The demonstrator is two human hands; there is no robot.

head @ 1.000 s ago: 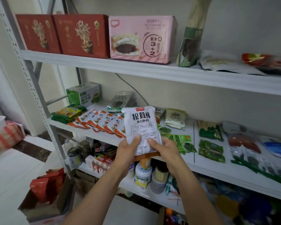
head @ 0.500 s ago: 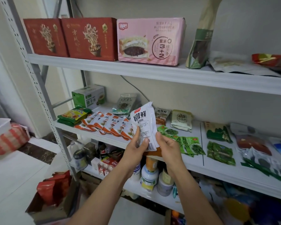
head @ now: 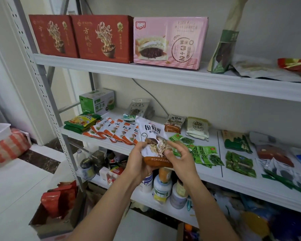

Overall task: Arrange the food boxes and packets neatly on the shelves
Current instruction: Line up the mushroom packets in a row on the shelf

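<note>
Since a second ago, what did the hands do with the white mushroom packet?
The left hand and right hand flipped the white packet: its text side faced the camera before, now the mushroom picture does, tilted back beside the row of matching packets. Both hands still grip its lower end. The pink box and other shelf goods stayed put.

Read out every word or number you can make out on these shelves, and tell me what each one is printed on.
"3+2": pink cake box
"方城": red noodle box beside the pink one
"椰子水": green carton
"松茸鲜": held white mushroom packet
"松茸鲜": small brown-bottomed packet
"海带": green seaweed packets
The finer print on everything is too small or blurred to read.
</note>
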